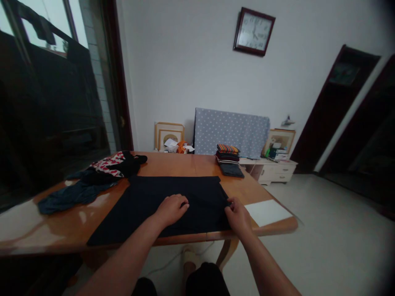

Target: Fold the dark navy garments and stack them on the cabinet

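Pinches the edge of a broad, dark navy cloth (203,218) with the right grip (238,216); curls the left grip (172,207) over its middle, unclear whether pinching. Lies spread leftward from the right grip across the glossy orange-brown wooden bench (175,163), under the left grip.

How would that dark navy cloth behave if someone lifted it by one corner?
The dark navy cloth would probably droop, since it lies spread flat on the table. It is likely light for its spread, as it shows little thickness. Its edge probably bends easily: the right hand seems to pinch it.
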Tool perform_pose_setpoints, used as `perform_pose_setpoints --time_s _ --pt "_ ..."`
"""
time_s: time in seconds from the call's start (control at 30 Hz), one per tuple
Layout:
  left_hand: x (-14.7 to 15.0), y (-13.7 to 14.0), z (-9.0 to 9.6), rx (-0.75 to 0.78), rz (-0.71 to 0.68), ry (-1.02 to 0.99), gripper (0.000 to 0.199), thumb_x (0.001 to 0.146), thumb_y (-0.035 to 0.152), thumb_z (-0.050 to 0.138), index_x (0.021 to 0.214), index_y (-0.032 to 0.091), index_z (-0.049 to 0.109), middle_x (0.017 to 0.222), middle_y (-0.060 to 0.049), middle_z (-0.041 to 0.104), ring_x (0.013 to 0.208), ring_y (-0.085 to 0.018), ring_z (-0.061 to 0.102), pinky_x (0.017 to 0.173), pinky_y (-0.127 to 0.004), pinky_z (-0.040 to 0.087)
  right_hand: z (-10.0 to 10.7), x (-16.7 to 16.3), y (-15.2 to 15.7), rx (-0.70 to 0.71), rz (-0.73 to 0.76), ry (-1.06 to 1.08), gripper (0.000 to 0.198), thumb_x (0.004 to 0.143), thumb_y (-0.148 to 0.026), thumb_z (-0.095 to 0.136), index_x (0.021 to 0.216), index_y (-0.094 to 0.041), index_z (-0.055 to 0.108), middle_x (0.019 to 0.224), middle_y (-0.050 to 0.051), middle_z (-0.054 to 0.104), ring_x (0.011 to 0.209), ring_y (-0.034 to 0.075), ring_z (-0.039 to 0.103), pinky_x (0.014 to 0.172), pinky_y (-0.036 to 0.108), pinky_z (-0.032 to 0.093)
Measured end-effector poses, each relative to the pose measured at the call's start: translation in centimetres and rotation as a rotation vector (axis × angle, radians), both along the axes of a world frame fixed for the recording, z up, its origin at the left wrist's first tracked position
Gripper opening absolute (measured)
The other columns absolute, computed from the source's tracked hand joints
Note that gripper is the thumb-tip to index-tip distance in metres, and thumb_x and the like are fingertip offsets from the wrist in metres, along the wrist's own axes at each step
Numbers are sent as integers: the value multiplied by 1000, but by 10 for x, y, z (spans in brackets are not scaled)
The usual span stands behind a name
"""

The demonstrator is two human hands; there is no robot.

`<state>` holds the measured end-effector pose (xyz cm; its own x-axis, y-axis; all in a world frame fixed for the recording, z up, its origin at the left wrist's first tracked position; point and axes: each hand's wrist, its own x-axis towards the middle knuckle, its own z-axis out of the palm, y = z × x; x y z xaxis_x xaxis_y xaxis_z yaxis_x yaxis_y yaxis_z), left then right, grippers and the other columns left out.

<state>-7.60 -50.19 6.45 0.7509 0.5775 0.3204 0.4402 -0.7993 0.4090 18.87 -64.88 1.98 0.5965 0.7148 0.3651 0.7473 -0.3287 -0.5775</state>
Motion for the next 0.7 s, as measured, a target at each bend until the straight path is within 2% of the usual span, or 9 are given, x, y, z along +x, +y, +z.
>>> perform_pose_setpoints --time_s 0.27,0.37,0.47,0.6,0.7 --pt "84 5 0 -74 -201 -34 16 85 31 59 88 24 74 88 -6 68 84 -22 63 78 -31 46 -9 21 -7 19 73 83 30 83 -25 49 108 -23 64 90 4 71 82 20 65 69 29 43" --pt "118 3 2 -93 -231 -45 19 86 34 59 95 25 73 89 -6 68 80 -21 62 72 -30 45 -9 31 -4 43 103 166 28 83 -27 49 106 -23 65 92 4 72 84 21 67 71 30 45" --pt "146 0 0 -120 -256 -35 25 85 35 61 106 27 71 88 -5 69 78 -22 62 70 -30 42 -9 43 3 79 155 364 31 83 -30 49 110 -22 62 87 3 71 77 20 68 68 29 48" --pt "169 4 -16 -195 -187 -42 27 85 32 59 111 26 65 80 -3 67 74 -21 62 66 -29 39 -6 58 18 111 175 611 31 83 -31 48 111 -20 57 84 2 69 66 17 66 56 26 45" --pt "175 15 -35 -249 -90 -99 23 84 22 55 106 24 61 79 -2 66 72 -18 61 64 -28 37 1 67 30 23 193 555 18 84 -32 49 91 -19 59 75 1 66 59 15 61 52 24 40"
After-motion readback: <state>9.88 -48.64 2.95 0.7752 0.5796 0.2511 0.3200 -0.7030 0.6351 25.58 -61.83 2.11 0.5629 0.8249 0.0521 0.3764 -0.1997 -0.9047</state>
